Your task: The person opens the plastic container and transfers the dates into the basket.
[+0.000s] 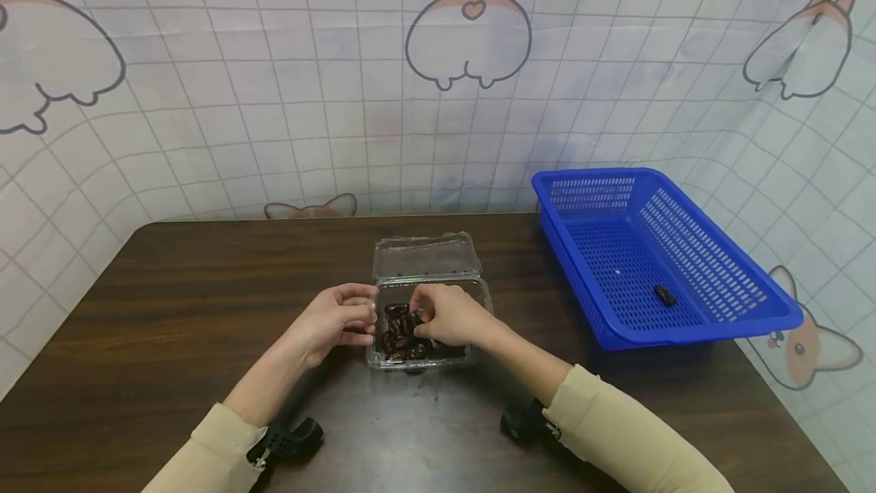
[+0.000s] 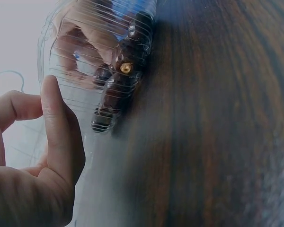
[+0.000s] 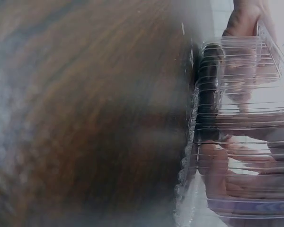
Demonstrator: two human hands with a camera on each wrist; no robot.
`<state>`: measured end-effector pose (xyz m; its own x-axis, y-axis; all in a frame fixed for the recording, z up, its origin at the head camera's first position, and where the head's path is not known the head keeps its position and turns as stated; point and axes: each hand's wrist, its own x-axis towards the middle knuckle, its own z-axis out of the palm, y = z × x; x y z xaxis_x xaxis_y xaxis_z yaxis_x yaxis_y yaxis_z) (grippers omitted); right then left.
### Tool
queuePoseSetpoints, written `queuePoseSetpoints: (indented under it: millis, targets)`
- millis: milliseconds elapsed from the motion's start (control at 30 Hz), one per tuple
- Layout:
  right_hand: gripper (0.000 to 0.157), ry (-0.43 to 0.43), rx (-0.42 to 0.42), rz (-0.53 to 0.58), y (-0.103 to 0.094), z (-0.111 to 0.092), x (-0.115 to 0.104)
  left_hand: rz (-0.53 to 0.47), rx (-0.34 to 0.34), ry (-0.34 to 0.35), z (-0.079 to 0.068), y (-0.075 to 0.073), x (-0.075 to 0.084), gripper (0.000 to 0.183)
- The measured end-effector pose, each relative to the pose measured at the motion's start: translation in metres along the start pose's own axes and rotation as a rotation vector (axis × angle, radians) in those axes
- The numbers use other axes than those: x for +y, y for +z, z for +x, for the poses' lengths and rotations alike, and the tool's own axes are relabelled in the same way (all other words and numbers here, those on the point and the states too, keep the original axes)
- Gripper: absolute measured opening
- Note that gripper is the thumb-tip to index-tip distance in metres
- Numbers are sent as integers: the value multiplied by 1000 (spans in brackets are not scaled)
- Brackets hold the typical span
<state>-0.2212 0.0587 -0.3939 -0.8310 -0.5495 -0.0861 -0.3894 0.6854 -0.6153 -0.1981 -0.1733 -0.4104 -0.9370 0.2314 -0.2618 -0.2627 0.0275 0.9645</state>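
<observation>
An open clear plastic clamshell box (image 1: 487, 297) stands on the table with its lid (image 1: 427, 257) folded back. Inside are several glossy dark dates (image 1: 397, 345), mostly in the left half. My right hand (image 1: 452, 316) reaches down into the box, thumb and fingertips closing around a date; through the ribbed wall in the left wrist view that grip is partly blurred. My left hand (image 1: 335, 323) rests against the box's left side, its fingers loosely bent and touching the wall. The left wrist view shows the thumb (image 2: 59, 127) beside the clear plastic.
A blue perforated plastic basket (image 1: 575, 287) stands at the right of the table, with one dark date (image 1: 664, 295) on its floor. The dark wood-grain table (image 1: 205, 310) ends at a cartoon-printed grid cloth (image 1: 274, 97) hanging behind. Both wrists carry black camera mounts.
</observation>
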Motion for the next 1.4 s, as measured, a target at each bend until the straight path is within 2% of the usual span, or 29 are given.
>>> queuePoseSetpoints:
  millis: [267,500,800,1067,1233,1400]
  targets:
    - [23,12,1,29,0,-2,4,-9,-5,-1,2,1,-1,51]
    - [15,5,-46,40,-2,-3,6,-1,-4,-5,1,1,-1,52]
    - [9,-38,-66,8,-5,-3,6,3,2,-6,0,1,0,55]
    - [10,-43,-85,-47,-9,-3,4,5,12,-3,0,1,0,56]
    - [12,-18,-105,-16,-15,-4,1,7,10,-2,0,1,0,54]
    - [17,-9,-116,100,-23,-7,2,5,12,-4,1,1,0,54]
